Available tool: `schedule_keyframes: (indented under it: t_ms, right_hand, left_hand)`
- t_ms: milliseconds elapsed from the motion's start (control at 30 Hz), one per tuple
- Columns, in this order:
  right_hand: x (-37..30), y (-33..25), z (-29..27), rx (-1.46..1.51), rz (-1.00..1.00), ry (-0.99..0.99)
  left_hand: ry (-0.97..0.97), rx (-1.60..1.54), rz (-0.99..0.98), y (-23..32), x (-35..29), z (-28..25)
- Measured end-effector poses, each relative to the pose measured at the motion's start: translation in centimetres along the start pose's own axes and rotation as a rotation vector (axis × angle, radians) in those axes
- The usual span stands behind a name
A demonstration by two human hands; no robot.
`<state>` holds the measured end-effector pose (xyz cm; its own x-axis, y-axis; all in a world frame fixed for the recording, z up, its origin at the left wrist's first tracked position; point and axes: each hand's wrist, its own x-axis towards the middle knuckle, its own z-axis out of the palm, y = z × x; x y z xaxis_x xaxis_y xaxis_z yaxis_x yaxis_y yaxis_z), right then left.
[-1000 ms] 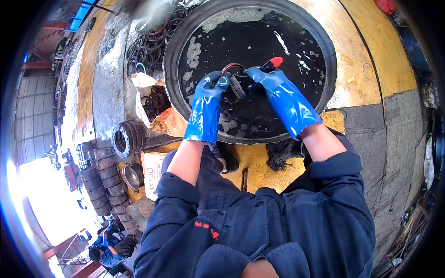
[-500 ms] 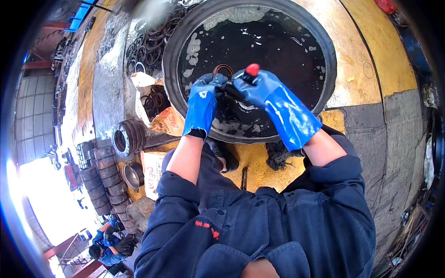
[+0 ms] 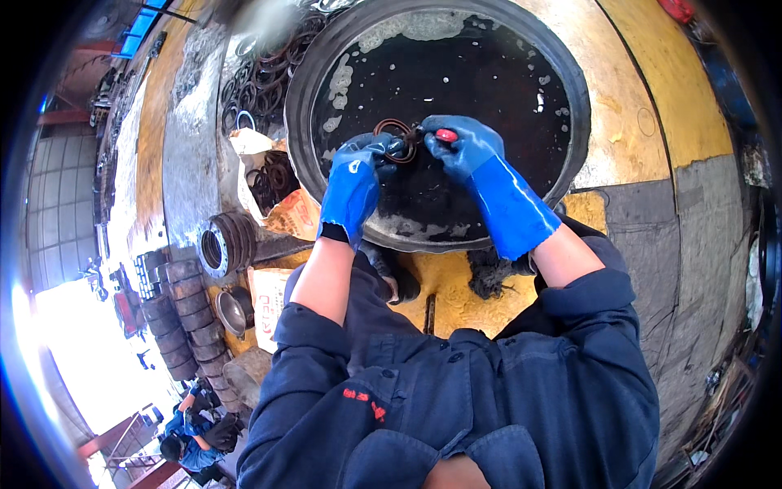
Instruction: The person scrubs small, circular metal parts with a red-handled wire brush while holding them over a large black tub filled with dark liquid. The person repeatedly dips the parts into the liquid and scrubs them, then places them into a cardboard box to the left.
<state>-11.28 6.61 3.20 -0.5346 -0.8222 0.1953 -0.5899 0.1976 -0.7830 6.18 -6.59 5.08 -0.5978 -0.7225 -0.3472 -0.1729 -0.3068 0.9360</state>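
Both of my hands wear long blue rubber gloves, held over a wide black tub of dark liquid with foam patches. My left hand is closed on brown rings at the fingertips; at least two loops show. To its right, my right hand is wrapped round a tool with a red handle end. The tool's dark working end reaches toward the right side of the rings. The glove hides most of it, so its kind cannot be made out.
Beside the tub's left rim stands an opened white-and-orange bag with dark rings inside. Farther left are a stack of large rings, a metal bowl and stacked dark cylinders. Another person is at lower left.
My right hand has turned, so the red handle end now points toward me rather than up. The rings stand clearer of my left fingers, and the tool's dark end has moved up beside them.
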Motion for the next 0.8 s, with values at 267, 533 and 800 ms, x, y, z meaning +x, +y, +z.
schedule_keyframes:
  t_ms: [267,533,800]
  right_hand:
    - [3.3,2.0,-2.0,0.161,0.631,-0.155]
    - [3.6,2.8,-1.6,0.395,0.568,-0.234]
    - [2.7,2.6,-3.0,0.397,0.583,-0.203]
  left_hand:
    - [0.012,-0.011,-0.014,-0.5,0.2,-0.4]
    - [-0.052,0.076,-0.048,0.7,0.9,1.1]
    - [0.037,0.727,0.650,-1.3,2.7,0.9]
